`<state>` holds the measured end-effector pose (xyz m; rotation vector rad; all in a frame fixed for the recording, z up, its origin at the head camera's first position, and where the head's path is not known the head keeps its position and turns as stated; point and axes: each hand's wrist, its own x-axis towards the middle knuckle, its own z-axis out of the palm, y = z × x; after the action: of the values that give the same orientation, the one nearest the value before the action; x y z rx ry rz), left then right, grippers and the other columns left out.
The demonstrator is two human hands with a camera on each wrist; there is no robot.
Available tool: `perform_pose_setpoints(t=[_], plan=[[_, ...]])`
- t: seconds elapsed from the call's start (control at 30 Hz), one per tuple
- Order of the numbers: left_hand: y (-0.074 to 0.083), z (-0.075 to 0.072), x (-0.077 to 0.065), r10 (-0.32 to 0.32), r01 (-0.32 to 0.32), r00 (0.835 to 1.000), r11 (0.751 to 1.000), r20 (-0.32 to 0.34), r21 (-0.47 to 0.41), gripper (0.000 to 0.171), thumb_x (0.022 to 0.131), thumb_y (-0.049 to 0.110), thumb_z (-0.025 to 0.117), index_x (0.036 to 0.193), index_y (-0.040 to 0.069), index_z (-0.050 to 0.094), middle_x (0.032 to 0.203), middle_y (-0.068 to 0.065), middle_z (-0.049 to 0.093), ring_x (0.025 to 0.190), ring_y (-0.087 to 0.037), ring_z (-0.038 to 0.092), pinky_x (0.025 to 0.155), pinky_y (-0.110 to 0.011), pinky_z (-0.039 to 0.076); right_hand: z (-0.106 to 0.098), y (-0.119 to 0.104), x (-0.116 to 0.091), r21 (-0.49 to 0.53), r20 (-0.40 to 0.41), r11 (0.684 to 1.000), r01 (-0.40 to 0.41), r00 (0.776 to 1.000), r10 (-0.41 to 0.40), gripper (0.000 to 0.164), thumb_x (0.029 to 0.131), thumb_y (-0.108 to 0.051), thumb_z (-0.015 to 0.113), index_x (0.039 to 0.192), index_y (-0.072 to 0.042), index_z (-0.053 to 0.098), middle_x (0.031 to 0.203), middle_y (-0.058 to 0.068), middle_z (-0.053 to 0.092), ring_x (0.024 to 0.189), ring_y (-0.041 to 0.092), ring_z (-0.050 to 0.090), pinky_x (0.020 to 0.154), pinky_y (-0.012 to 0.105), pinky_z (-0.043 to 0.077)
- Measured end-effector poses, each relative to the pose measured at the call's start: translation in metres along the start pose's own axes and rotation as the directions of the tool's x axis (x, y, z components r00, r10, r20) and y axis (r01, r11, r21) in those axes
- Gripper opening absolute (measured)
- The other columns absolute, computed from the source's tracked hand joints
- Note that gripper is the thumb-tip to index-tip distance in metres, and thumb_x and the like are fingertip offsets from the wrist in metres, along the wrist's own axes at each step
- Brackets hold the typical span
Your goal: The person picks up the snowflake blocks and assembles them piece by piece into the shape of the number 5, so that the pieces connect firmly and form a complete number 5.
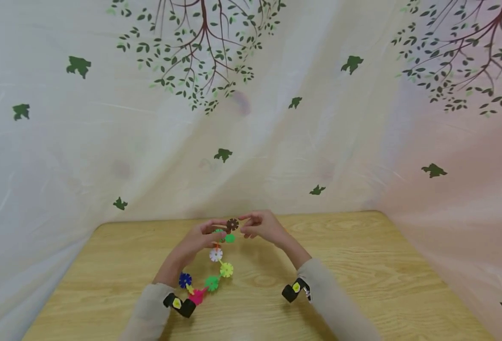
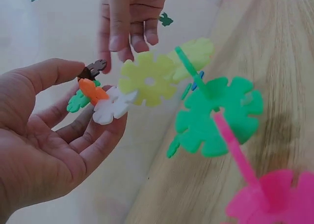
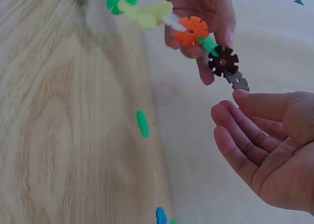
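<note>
A chain of notched plastic flower discs hangs from my left hand [image 1: 195,239], which pinches it close to its brown end. The dark brown disc [image 3: 223,61] and a grey-brown disc [image 3: 238,81] form that end. Below them come a green piece, an orange disc [image 3: 191,31], a white disc [image 1: 215,255], yellow discs [image 2: 149,80], a green disc [image 1: 211,283], a pink disc [image 1: 196,297] and a blue disc [image 1: 185,280]. My right hand [image 1: 265,227] is beside the brown end, fingers loosely bent, one fingertip right at the grey-brown disc's edge.
Loose on the wooden table [image 1: 353,265] lie a green piece [image 3: 142,124] and a blue piece [image 3: 161,215], near the far edge. A pale curtain [image 1: 259,142] printed with leaves and branches stands behind the table. Each wrist carries a small black camera [image 1: 291,292].
</note>
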<state>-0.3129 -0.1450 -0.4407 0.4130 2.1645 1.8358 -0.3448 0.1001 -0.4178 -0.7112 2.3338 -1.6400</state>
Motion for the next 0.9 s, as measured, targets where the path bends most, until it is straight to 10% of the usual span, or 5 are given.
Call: perform_pose_setpoints(t=[0.37,0.9], plan=[[0.002,-0.002,-0.003,-0.038,0.034,0.996,0.998,-0.081,-0.054,0.047,0.1,0.019,0.066,0.142,0.005,0.051,0.138,-0.023,0.057,0.118,-0.032,0.062,0.093,-0.043,0.058,0.009,0.036,0.014,-0.191,0.173,0.981,0.029,0.985,0.005,0.025,0.09,0.002,0.072,0.114,0.01,0.07,0.096,0.024,0.075,0.084,0.022,0.073,0.071,0.029,0.061],[0.005,-0.01,-0.007,-0.022,0.019,0.998,0.998,-0.064,-0.053,0.056,0.1,0.023,0.066,0.15,0.01,0.045,0.141,-0.024,0.049,0.124,-0.035,0.058,0.093,-0.047,0.059,0.021,0.053,0.041,-0.335,0.216,0.942,-0.018,0.972,0.095,0.04,0.09,-0.007,0.077,0.128,-0.002,0.067,0.08,0.002,0.067,0.067,0.006,0.055,0.061,0.018,0.045]])
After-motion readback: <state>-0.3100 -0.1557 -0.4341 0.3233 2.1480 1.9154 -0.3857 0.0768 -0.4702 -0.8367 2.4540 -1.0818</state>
